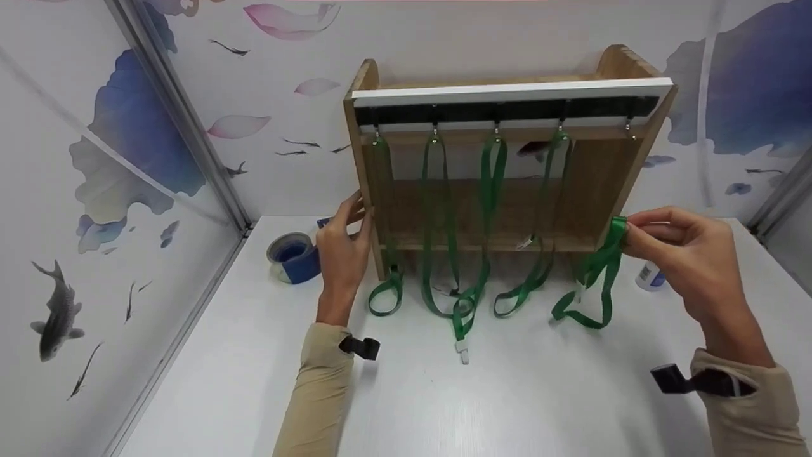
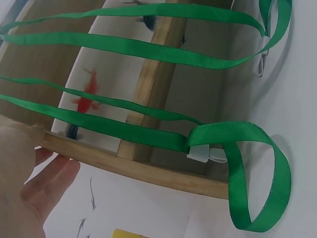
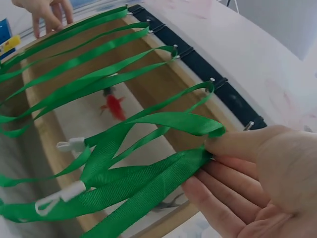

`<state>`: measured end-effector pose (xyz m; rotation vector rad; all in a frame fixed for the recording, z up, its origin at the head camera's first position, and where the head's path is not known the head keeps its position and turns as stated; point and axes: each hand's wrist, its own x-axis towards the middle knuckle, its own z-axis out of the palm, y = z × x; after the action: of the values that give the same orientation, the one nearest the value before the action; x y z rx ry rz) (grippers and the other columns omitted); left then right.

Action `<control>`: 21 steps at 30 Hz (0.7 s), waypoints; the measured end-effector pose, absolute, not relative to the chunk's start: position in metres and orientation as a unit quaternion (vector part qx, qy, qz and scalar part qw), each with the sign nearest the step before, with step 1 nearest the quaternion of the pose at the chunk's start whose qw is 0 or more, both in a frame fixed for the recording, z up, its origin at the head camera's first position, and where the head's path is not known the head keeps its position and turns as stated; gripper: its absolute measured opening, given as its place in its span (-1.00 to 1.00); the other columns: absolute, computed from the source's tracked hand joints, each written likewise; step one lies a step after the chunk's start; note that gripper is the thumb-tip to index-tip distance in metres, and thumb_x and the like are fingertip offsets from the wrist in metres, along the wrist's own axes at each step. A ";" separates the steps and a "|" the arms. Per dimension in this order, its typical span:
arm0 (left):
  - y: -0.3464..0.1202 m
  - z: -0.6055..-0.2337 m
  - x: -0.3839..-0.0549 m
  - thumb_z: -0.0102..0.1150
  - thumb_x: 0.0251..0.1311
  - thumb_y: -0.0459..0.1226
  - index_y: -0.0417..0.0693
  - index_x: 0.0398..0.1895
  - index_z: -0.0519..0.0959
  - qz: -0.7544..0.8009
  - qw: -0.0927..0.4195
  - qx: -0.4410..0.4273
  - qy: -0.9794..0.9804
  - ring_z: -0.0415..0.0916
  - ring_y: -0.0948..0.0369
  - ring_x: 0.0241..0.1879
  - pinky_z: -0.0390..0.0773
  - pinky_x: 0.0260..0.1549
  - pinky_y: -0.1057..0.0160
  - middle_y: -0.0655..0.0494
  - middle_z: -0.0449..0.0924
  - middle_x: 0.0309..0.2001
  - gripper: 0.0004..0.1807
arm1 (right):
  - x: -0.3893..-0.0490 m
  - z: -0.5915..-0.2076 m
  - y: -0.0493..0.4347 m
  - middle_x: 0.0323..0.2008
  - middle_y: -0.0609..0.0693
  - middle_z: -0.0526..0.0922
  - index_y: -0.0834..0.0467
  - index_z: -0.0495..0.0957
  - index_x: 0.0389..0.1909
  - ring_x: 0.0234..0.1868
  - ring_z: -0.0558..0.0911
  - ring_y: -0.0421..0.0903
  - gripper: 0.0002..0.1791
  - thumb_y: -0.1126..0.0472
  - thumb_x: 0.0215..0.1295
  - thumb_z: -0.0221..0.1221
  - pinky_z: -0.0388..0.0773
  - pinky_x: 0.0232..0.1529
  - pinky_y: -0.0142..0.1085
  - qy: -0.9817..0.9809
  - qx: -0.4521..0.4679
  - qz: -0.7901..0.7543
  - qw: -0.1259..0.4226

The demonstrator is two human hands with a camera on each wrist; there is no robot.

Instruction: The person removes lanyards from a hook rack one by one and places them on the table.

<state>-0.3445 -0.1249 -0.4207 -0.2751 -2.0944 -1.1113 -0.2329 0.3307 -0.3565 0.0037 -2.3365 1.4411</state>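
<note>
A wooden rack (image 1: 482,251) stands on the table, with a row of metal hooks along a black strip (image 1: 501,112) at its top front. Green lanyards (image 1: 426,222) hang from all the hooks but the rightmost hook (image 1: 629,130), which is bare. My right hand (image 1: 704,260) pinches another green lanyard (image 3: 148,171) by its loop between thumb and fingers, near the rack's right side and below the bare hook. The lanyard's white clip (image 3: 62,196) dangles under it. My left hand (image 1: 346,247) rests against the rack's left side panel (image 2: 99,153), fingers behind its edge.
Left of the rack lies a roll of blue tape (image 1: 295,259). A small white bottle (image 1: 650,277) stands at the right, partly behind my right hand. Looped lanyard ends reach the white table (image 1: 431,406). A decorated wall (image 1: 273,171) rises behind the rack.
</note>
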 end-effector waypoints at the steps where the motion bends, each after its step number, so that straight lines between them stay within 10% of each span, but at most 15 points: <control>1: -0.125 -0.421 -0.345 0.31 0.54 -0.17 0.08 0.43 0.62 -0.433 0.369 -0.108 -0.815 0.83 0.13 0.07 0.86 -0.13 0.17 0.05 0.81 0.20 -0.56 | -0.233 -0.359 0.332 -0.27 -0.38 0.87 0.30 0.70 0.11 -0.25 0.87 -0.33 -0.59 0.08 0.46 0.42 0.64 -0.03 -0.67 -0.833 -0.001 0.520 0.189; 12: -0.125 -0.421 -0.344 0.30 0.55 -0.17 0.09 0.41 0.64 -0.450 0.367 -0.109 -0.807 0.82 0.13 0.08 0.86 -0.13 0.13 0.06 0.81 0.20 -0.58 | -0.236 -0.391 0.368 -0.18 -0.39 0.86 0.24 0.62 0.23 -0.20 0.86 -0.34 -0.59 0.06 0.56 0.32 0.71 -0.11 -0.59 -0.846 0.005 0.524 0.101; 21: -0.126 -0.421 -0.344 0.30 0.55 -0.16 0.06 0.38 0.66 -0.451 0.373 -0.110 -0.803 0.83 0.13 0.05 0.87 -0.16 0.13 0.07 0.81 0.19 -0.60 | -0.241 -0.424 0.371 -0.04 -0.03 0.85 0.28 0.65 0.20 -0.07 0.84 -0.06 -0.62 0.10 0.60 0.27 0.84 -0.01 -0.19 -0.853 0.063 0.496 -0.149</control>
<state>-0.3444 -0.1258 -0.4214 -0.2825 -2.0582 -1.1541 -0.2415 0.3705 -0.4241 0.2208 -2.9696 1.7243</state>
